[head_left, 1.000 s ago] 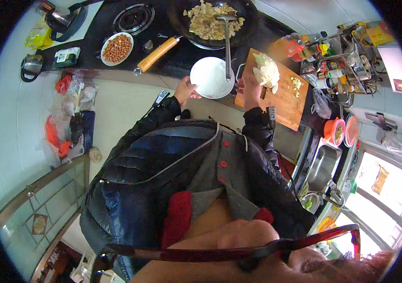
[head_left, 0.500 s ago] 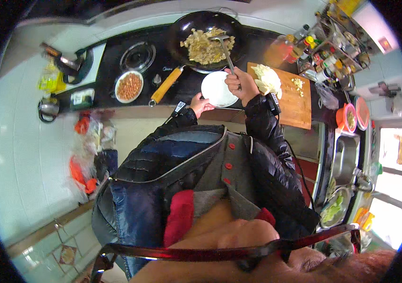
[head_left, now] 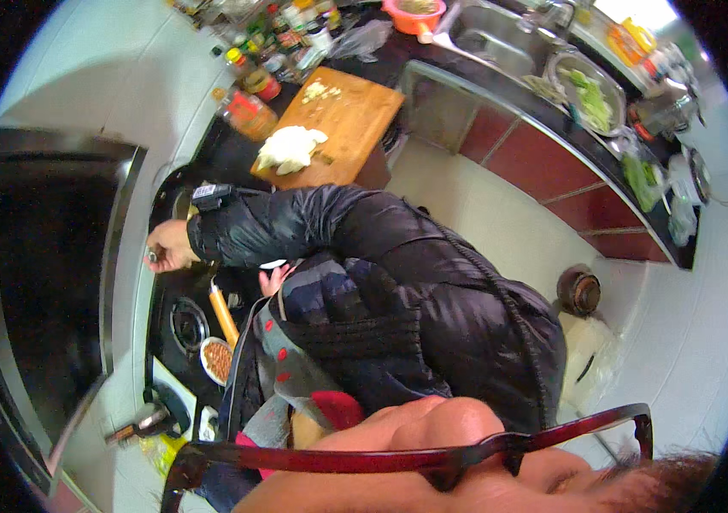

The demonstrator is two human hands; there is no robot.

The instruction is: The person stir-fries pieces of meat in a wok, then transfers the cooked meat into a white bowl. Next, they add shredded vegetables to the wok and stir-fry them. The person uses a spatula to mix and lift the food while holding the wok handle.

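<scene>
My right hand is closed in a fist around the wok spatula; only its handle end shows. The arm in its black puffy sleeve stretches left across the stove and hides most of the wok. My left hand shows low beside my jacket, its fingers at the edge of a white plate, of which just a sliver is visible. The wok's wooden handle points down toward a white bowl of peanuts.
Cut white vegetable and chopped bits lie on a wooden cutting board. Bottles crowd behind it. A black range hood hangs at left. A sink and a basin of greens are at upper right.
My view has turned and leaned strongly, so the stove now sits at left. My right arm has reached out over the wok with the spatula. The plate is now mostly hidden.
</scene>
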